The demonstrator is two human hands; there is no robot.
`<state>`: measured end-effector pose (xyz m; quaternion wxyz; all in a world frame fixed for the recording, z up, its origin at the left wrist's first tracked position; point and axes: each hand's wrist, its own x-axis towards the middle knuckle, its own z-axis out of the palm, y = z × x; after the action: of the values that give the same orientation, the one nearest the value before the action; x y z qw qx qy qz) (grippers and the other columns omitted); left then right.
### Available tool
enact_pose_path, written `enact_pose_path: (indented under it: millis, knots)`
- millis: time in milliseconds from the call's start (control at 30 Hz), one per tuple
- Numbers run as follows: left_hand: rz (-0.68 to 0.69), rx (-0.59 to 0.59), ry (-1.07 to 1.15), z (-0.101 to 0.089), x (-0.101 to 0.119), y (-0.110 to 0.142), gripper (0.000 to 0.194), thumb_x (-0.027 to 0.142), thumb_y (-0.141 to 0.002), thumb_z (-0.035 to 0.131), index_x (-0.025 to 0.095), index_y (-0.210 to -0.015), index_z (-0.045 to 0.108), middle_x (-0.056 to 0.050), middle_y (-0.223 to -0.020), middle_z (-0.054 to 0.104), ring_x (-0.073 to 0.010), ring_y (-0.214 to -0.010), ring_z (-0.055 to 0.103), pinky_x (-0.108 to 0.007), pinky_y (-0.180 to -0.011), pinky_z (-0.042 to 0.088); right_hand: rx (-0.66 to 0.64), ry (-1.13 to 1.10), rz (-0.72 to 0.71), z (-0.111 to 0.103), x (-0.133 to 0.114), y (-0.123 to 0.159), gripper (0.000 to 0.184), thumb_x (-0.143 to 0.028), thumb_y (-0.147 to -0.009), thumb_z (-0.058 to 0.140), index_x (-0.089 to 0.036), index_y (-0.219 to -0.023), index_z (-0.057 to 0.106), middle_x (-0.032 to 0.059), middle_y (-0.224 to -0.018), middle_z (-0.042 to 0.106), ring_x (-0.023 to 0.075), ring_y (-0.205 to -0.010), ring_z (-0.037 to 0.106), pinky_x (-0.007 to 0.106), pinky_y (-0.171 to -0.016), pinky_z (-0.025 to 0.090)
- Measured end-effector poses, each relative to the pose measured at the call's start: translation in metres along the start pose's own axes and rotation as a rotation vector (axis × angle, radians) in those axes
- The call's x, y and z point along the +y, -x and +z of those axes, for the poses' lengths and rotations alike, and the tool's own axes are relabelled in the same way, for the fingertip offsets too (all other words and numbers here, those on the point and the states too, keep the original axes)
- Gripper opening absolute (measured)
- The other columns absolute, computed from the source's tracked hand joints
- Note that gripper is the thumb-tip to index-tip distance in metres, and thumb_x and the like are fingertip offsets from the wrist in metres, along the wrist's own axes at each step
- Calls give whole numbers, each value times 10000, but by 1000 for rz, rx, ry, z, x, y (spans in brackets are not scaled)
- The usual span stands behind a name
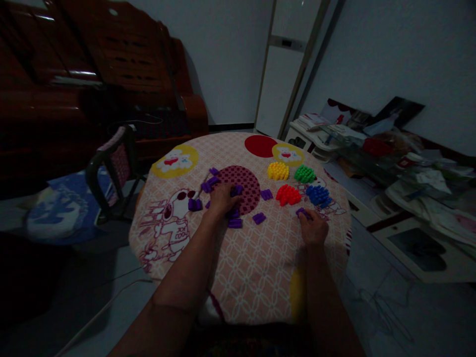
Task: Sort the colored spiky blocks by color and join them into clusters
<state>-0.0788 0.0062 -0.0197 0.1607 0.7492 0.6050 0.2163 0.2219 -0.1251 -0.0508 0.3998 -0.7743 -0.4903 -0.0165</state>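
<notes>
My left hand [222, 199] rests on the round table [238, 277], fingers curled over some loose purple plastic pieces [235, 223]; more purple pieces [208, 184] lie scattered around it. My right hand [313, 228] is closed on a purple piece [302, 211] at its fingertips, just below the blue pile. Four sorted piles sit beyond my hands: yellow [278, 171], green [304, 174], red [288, 195] and blue [319, 195].
A pink cartoon-print cloth covers the table. A dark chair [111, 168] stands at the left, with a dark wooden sofa [74, 89] behind. Low white furniture [409, 163] heaped with papers and clutter runs along the right wall.
</notes>
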Motion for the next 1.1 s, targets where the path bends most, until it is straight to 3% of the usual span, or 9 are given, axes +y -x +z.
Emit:
enact_pose_path:
  millis: [100,267,333,433,567,667,800,933,1100]
  knots:
    - [8,-9,-19,1,2,0,376,290,-800,692,167,-1156,689,-127,-1211,719,-281,-1110,654,-363,-945,496,19,-120,69,0,3,-2,452,-528,-821,548,-157,-941,774,106,-818,759,239,-728,665,323,-686,475]
    - [19,2,37,1,2,0,474,209,-736,718,183,-1207,679,-107,-1226,719,-281,-1119,656,-370,-970,497,58,-127,42,-6,-1,-2,545,-594,-871,463,-143,-817,764,98,-713,723,211,-651,618,305,-636,434]
    - [31,-19,79,1,4,0,513,214,-725,744,180,-1232,674,-105,-1232,720,-277,-1114,662,-368,-982,498,61,-115,31,-7,-1,-2,583,-623,-883,441,-142,-768,749,87,-661,695,197,-615,586,298,-611,408]
    - [50,-54,144,0,8,0,424,275,-782,720,165,-1191,702,-105,-1180,740,-264,-1063,684,-356,-966,508,50,-106,22,-8,-1,-3,605,-651,-884,437,-145,-736,733,73,-630,670,184,-594,558,290,-591,383]
    - [32,80,170,-10,0,-2,346,291,-871,604,148,-1164,716,-109,-1152,746,-245,-1050,685,-350,-973,505,53,-115,26,-8,0,-3,616,-664,-882,431,-146,-740,733,72,-629,670,189,-601,563,290,-596,388]
    - [-89,226,94,-27,-22,-3,358,278,-893,543,142,-1176,716,-128,-1189,732,-259,-1100,669,-368,-1007,487,52,-117,40,-7,0,-3,608,-659,-876,444,-142,-759,741,76,-645,682,192,-605,575,293,-602,397]
    - [-360,310,-45,-54,-58,3,373,275,-877,525,144,-1159,732,-152,-1173,737,-316,-1118,662,-415,-976,497,34,-130,39,-7,3,-2,598,-659,-879,454,-145,-781,744,74,-655,690,193,-615,586,292,-610,408]
    - [-463,211,-101,-69,-87,9,307,347,-843,566,181,-1001,770,-139,-1043,770,-323,-1004,694,-394,-852,531,26,-149,53,-6,4,-3,590,-655,-874,462,-144,-779,742,75,-647,691,196,-607,591,292,-600,408]
    - [-350,-22,-148,-74,-100,10,288,483,-681,733,233,-824,744,-57,-813,760,-252,-815,702,-285,-687,517,40,-146,30,-6,3,-4,582,-641,-877,463,-144,-766,743,83,-650,694,199,-607,594,297,-604,413]
